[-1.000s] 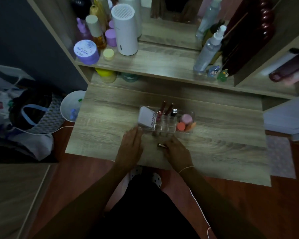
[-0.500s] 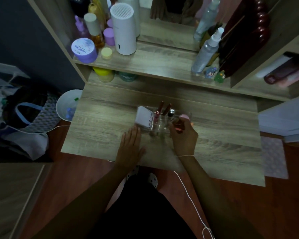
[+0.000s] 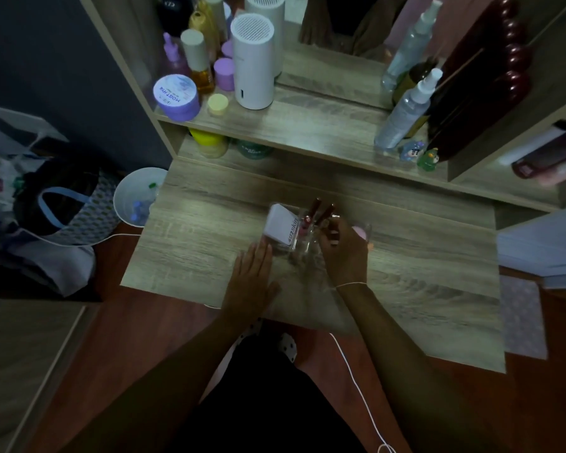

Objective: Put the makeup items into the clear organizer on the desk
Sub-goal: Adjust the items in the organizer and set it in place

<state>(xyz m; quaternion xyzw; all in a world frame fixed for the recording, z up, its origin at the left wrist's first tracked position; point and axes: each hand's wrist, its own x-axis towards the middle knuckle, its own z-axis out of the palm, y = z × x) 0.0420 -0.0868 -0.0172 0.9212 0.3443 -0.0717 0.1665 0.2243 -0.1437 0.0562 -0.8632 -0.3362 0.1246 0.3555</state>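
Clear organizer [image 3: 303, 243] mid-desk [image 3: 406, 289], nearer the front edge; left hand [image 3: 254, 273] flat, open beside it; right hand [image 3: 342, 248] pinching a small tube, barely visible, over its compartments; judged light, rigid, slippery: grip mid-barrel.
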